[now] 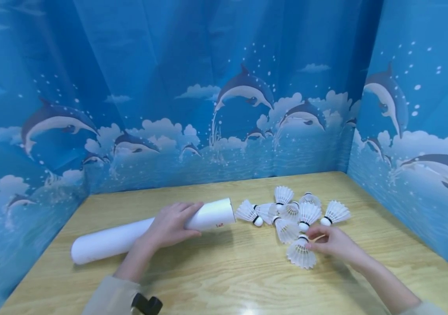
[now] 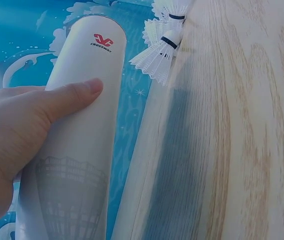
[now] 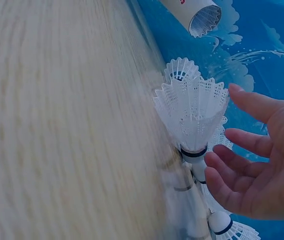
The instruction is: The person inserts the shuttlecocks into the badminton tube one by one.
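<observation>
A long white shuttlecock tube (image 1: 213,214) lies slantwise on the table, and my left hand (image 1: 170,225) grips it from above. In the left wrist view the thumb (image 2: 74,99) presses along its side, below a red logo (image 2: 103,40). A ridged rim shows inside the tube's mouth (image 3: 205,22) in the right wrist view. My right hand (image 1: 338,245) is at the nearest white shuttlecock (image 1: 301,256), thumb and fingers spread beside it. The right wrist view shows this shuttlecock (image 3: 194,117) with its skirt close to the thumb tip and its cork near the loosely bent fingers.
Several more white shuttlecocks (image 1: 286,229) with black bands lie in a loose cluster right of the tube's mouth. One shuttlecock (image 1: 335,213) sits apart on the right. Behind the wooden table (image 1: 216,280) and along its sides hang blue dolphin-print curtains (image 1: 176,105).
</observation>
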Demonstrator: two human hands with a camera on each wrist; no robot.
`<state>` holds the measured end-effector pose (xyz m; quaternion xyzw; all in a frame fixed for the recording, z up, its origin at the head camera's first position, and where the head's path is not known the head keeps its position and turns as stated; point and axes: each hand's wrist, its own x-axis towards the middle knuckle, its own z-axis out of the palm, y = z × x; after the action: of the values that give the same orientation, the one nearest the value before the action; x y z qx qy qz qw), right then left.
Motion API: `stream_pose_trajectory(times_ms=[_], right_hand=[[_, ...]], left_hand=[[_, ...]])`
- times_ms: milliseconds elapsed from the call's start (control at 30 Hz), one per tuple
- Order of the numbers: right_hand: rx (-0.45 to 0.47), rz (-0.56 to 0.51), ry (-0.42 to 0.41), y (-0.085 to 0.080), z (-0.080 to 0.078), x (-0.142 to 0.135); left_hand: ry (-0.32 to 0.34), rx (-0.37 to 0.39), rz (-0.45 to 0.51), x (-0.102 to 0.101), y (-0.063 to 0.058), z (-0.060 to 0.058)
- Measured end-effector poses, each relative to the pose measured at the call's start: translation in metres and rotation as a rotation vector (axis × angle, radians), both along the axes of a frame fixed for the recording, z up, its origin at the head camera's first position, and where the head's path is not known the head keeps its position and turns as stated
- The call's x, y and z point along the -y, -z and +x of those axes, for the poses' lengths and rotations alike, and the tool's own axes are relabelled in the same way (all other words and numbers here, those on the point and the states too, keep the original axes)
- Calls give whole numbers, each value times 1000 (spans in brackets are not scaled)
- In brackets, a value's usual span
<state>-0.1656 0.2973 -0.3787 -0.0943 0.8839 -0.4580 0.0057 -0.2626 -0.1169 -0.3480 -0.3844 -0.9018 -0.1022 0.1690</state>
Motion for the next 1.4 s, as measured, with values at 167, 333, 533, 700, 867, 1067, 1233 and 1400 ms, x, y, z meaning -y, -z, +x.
stream_pose_trajectory(times_ms=[167,333,533,700,867,1067,1233,1400], right_hand=[[43,-28,-24,4,1,3],[93,-54,-17,5,3,4],[122,-67,-34,3,4,1],[103,-57,-81,4,6,-6],[109,-89,-85,4,7,-10],[85,-57,-1,6,10,-11],[43,-3,104,5,11,-14],[11,36,203,4,10,-17]], left_hand=[[1,14,-1,0,2,0],[9,13,0,-1,2,0],[2,26,-1,-1,3,0],[4,23,-2,-1,3,0],[9,26,-3,-2,3,0],[3,43,-4,-2,2,0],[3,42,-5,-2,3,1],[-2,43,-6,-2,3,1]])
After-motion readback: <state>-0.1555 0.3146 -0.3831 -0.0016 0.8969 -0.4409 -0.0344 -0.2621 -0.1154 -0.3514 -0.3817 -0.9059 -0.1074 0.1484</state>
